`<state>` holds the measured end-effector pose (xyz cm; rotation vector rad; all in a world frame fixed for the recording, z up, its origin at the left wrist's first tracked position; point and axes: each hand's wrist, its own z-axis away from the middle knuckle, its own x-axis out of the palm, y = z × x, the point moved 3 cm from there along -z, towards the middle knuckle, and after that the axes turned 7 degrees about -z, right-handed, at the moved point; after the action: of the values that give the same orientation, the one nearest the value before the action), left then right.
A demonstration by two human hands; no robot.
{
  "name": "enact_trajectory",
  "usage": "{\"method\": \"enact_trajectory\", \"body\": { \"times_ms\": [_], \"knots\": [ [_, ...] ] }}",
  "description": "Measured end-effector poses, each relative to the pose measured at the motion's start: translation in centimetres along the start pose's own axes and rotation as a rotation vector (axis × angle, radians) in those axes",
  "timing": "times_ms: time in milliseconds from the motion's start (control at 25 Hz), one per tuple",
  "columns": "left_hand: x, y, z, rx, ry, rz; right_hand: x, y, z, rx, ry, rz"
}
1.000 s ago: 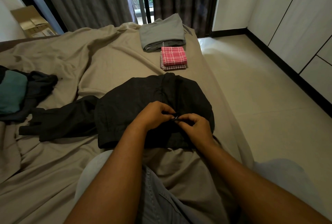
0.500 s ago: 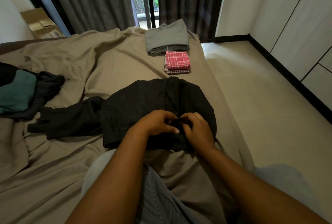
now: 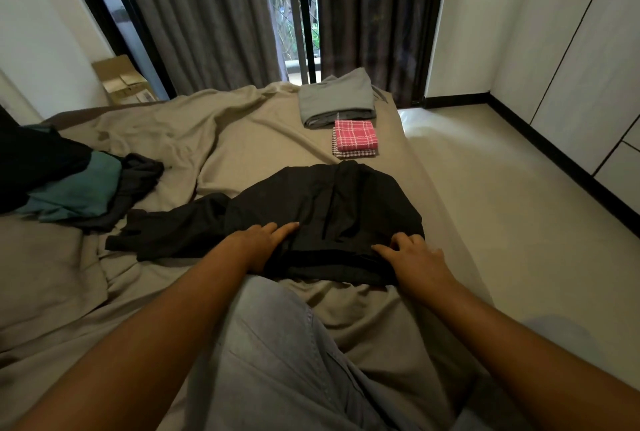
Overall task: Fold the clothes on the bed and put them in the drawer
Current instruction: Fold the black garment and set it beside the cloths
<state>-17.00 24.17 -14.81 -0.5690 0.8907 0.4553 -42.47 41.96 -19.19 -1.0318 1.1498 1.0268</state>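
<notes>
My left grip (image 3: pixel 266 240) lies flat on the black garment (image 3: pixel 329 202), fingers straight and close together. It presses the cloth towards the near-left side and holds nothing. My right grip (image 3: pixel 415 257) rests on the garment's near-right corner, fingers spread and only loosely bent, thumb pointing inward along the hem. It closes on nothing that I can see.

The black garment lies spread on the bed (image 3: pixel 242 140), just beyond my knee in pale jeans (image 3: pixel 277 344), with one dark limb of cloth trailing out to its left. Just beyond its far edge sits a folded red checked cloth (image 3: pixel 355 134) on top of a paler checked cloth (image 3: pixel 353 153), and beyond those a folded grey garment (image 3: pixel 336 98). Well to the left of the black garment is an unfolded heap of teal and dark clothes (image 3: pixel 79 185). To its right the bed ends and pale floor (image 3: pixel 502 188) begins. Far beyond it hang grey curtains (image 3: pixel 194 15), and far beyond it to the left stands a cardboard box (image 3: pixel 121 81).
</notes>
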Motion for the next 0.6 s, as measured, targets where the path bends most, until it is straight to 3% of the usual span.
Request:
{"method": "enact_trajectory", "body": {
  "times_ms": [160, 280, 360, 440, 520, 600],
  "knots": [
    [1.8, -2.1, 1.7, -0.064, -0.005, -0.18, -1.2, 1.6, 1.4, 0.039, -0.007, -0.072],
    [1.9, -2.6, 3.0, -0.048, 0.117, -0.106, -3.2, 2.5, 1.1, 0.088, 0.057, -0.395],
    [0.5, -3.9, 4.1, -0.084, 0.249, 0.064, -6.3, 3.8, 0.6, 0.179, 0.119, -0.696],
    [-2.3, -6.2, 5.5, -0.178, 0.438, 0.364, -10.7, 4.7, 0.2, 0.153, 0.219, -0.83],
    [-6.5, -8.7, 7.5, -0.247, 0.652, 0.676, -15.7, 5.0, -0.1, 0.017, 0.234, -0.798],
    [-11.6, -10.6, 9.6, -0.224, 0.797, 0.959, -21.0, 4.7, -0.9, -0.138, 0.252, -0.536]
  ]
}}
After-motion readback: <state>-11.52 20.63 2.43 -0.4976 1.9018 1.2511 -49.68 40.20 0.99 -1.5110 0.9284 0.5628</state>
